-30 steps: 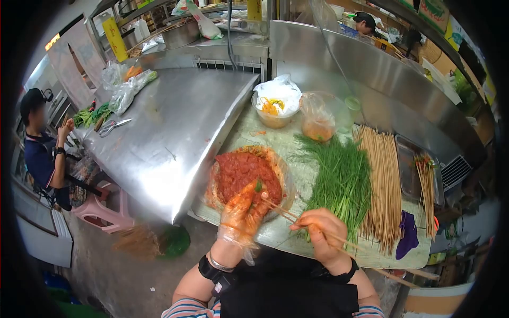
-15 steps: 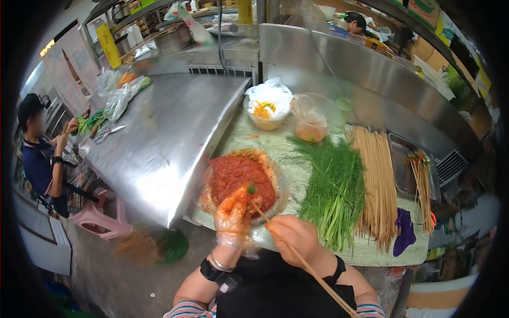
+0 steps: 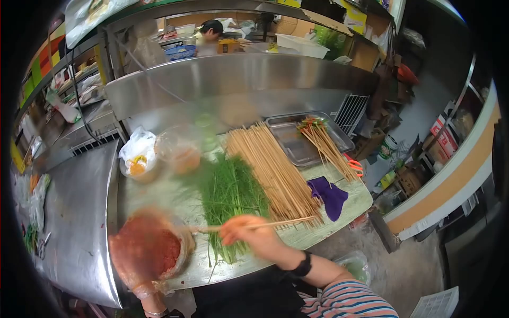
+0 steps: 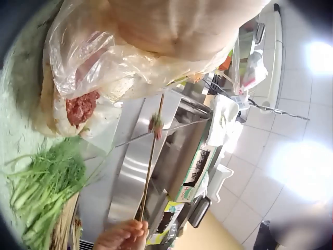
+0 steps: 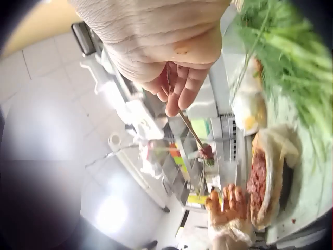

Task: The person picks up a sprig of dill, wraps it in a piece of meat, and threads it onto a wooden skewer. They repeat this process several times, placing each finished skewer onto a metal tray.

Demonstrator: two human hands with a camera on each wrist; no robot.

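Note:
My right hand (image 3: 252, 234) pinches a thin wooden skewer (image 5: 190, 127) over the green herbs (image 3: 233, 196). Red meat with a bit of green (image 5: 206, 152) sits at its far end, apart from my left hand. Beside and partly over the bowl of red minced meat (image 3: 168, 249), my left hand (image 3: 127, 257) wears a clear, sauce-stained glove. Its fingers (image 5: 227, 200) look extended and hold nothing visible in the right wrist view. Motion blurs that hand in the head view. The left wrist view shows the skewer pinched in my right fingertips (image 4: 135, 229).
Many bare skewers (image 3: 275, 175) lie right of the herbs, near a purple cloth (image 3: 330, 197). A metal tray (image 3: 289, 143) stands behind, with loaded skewers (image 3: 331, 146) across its edge. Back left are a bag-lined bowl (image 3: 139, 159) and a clear bag (image 3: 183, 153). Someone (image 3: 210, 33) is beyond the partition.
The head view has swung right. My right hand has drawn away from my left hand, carrying the skewer with meat over the herbs. My left hand no longer touches the skewered piece.

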